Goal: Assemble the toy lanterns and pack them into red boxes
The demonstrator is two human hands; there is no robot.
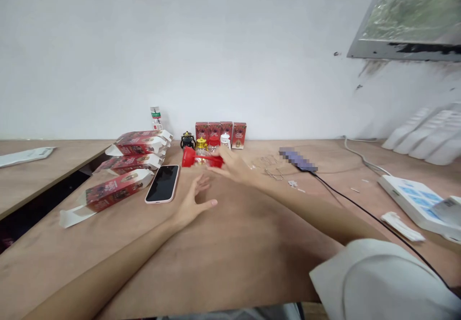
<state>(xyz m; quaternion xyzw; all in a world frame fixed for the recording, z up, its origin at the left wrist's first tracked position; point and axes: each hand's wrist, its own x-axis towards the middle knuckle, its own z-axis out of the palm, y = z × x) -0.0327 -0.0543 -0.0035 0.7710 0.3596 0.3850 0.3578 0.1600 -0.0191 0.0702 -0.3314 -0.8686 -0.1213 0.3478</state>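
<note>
Your right hand point(233, 167) grips one end of a red, clear-bodied lantern point(202, 158) while your empty left hand point(191, 204) is loosely open beside a pink-edged, black-screened smartphone point(163, 184)

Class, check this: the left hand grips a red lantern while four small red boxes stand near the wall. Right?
Not quite: in the head view, the right hand grips the red lantern, not the left hand. Four small red boxes do stand near the wall.
</note>
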